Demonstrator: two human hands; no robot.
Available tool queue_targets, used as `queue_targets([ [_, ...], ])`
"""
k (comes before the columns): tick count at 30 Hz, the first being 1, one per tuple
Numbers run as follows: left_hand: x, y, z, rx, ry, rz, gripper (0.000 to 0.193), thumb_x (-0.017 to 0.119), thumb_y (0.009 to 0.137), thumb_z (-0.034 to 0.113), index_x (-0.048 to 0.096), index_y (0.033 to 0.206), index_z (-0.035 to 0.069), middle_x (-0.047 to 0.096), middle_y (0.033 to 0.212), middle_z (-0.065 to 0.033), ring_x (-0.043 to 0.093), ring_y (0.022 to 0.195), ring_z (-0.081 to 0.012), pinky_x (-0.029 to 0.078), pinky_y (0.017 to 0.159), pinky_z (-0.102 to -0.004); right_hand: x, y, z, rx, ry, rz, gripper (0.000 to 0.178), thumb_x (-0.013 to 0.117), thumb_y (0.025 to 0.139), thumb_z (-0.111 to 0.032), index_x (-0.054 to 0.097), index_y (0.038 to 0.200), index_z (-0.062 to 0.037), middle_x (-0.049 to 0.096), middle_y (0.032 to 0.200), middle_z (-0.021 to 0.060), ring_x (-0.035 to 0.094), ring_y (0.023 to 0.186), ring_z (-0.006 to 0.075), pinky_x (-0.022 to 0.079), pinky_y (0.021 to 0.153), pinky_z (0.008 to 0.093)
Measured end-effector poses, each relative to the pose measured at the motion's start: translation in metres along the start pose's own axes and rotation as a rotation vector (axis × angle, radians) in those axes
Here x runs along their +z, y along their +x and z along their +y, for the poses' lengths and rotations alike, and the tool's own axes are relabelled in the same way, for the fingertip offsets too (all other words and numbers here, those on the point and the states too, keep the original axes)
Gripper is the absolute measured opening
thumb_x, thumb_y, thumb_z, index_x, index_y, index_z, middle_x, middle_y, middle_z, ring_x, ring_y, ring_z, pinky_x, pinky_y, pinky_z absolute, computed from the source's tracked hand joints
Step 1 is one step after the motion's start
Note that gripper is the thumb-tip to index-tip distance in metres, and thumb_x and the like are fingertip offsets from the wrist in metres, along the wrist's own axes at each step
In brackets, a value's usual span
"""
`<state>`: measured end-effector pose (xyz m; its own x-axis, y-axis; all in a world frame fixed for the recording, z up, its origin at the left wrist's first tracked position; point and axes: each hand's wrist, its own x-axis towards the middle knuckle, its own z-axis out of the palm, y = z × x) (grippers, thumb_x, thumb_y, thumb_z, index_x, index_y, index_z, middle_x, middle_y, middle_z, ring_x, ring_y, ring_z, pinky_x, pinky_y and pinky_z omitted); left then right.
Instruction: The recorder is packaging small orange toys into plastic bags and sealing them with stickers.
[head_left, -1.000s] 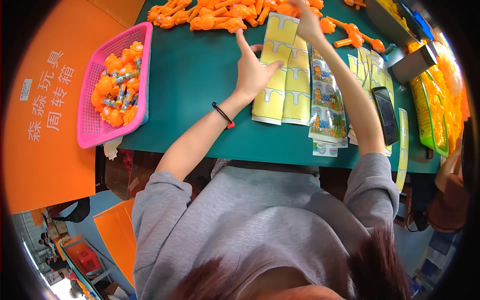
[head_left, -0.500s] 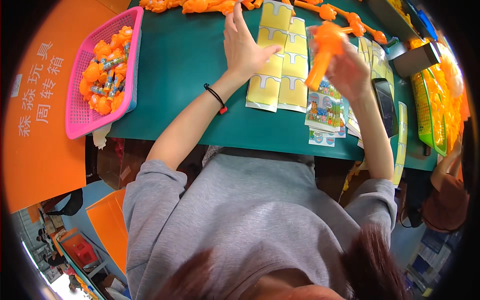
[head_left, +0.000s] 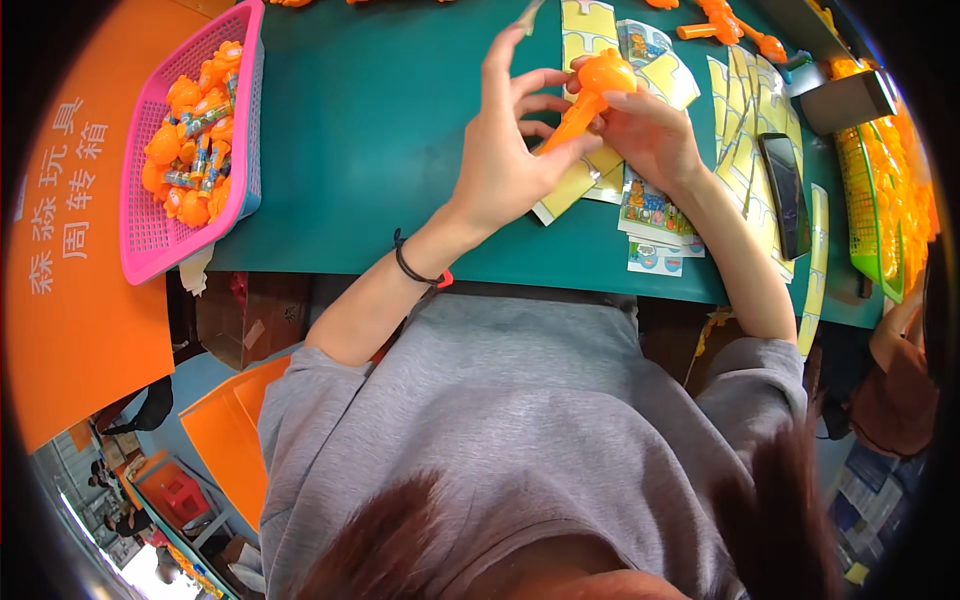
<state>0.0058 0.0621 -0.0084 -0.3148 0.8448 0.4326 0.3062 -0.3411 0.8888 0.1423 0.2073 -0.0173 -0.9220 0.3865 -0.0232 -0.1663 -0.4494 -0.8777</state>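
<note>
In the head view, an orange toy [head_left: 606, 74] is being held up over the surface [head_left: 370, 130], and it's gripped at its round head by the right hand [head_left: 655, 140], fingers drawn in close. Its handle is tilted down toward the left hand [head_left: 497, 165], which is curved loosely around that end, index finger raised high; whether the handle is actually pinched there cannot be told. Beneath the pair, yellow sheets [head_left: 567, 192] are partly covered by the hands, and printed sticker sheets [head_left: 652, 212] are seen just beside, under the right wrist. Farther right, a dark phone [head_left: 785, 195] is laid over more yellow strips [head_left: 738, 165]. Off to the left, a pink basket [head_left: 250, 110] is filled with orange figures [head_left: 190, 150], while at the far right a green basket [head_left: 857, 200] is heaped with orange pieces [head_left: 900, 180].
</note>
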Motion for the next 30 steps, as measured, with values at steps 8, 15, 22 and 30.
queue_targets([
  [8,-0.008,-0.008,0.000,-0.236,-0.135,0.066,0.092,0.080,0.079,0.006,0.017,0.146,0.003,0.069,0.094,-0.0175,0.071,0.083,-0.0201,0.058,0.075,-0.0303,0.005,-0.001,0.002,-0.034,-0.024,-0.077,0.055,0.058,0.089,-0.027,0.044,0.136,-0.0027,0.052,0.122,0.0087,0.050,0.111,0.0159,0.040,0.096,0.0272],
  [15,-0.005,-0.007,0.003,-0.114,-0.142,0.208,0.075,0.081,0.079,0.008,0.035,0.138,0.000,0.070,0.091,-0.0127,0.069,0.077,-0.0146,0.057,0.069,-0.0255,0.013,0.001,0.009,-0.126,-0.156,0.121,0.049,0.051,0.101,-0.034,0.043,0.138,-0.0038,0.057,0.123,0.0099,0.057,0.108,0.0174,0.047,0.095,0.0306],
  [22,-0.045,-0.018,0.016,-0.356,-0.623,0.125,0.011,0.072,0.086,0.008,0.069,0.095,0.001,0.066,0.097,-0.0059,0.062,0.085,-0.0094,0.048,0.080,-0.0217,0.005,0.003,0.008,-0.095,0.032,0.186,0.047,0.049,0.102,-0.034,0.043,0.136,-0.0025,0.056,0.130,0.0133,0.056,0.120,0.0231,0.046,0.103,0.0391],
  [30,-0.038,-0.015,0.013,-0.465,-0.503,-0.073,0.017,0.075,0.084,0.008,0.069,0.094,-0.003,0.070,0.096,-0.0121,0.067,0.090,-0.0144,0.055,0.082,-0.0264,0.023,-0.002,-0.002,-0.070,0.100,0.152,0.045,0.056,0.098,-0.025,0.047,0.136,-0.0041,0.060,0.126,0.0123,0.062,0.110,0.0200,0.052,0.093,0.0339],
])
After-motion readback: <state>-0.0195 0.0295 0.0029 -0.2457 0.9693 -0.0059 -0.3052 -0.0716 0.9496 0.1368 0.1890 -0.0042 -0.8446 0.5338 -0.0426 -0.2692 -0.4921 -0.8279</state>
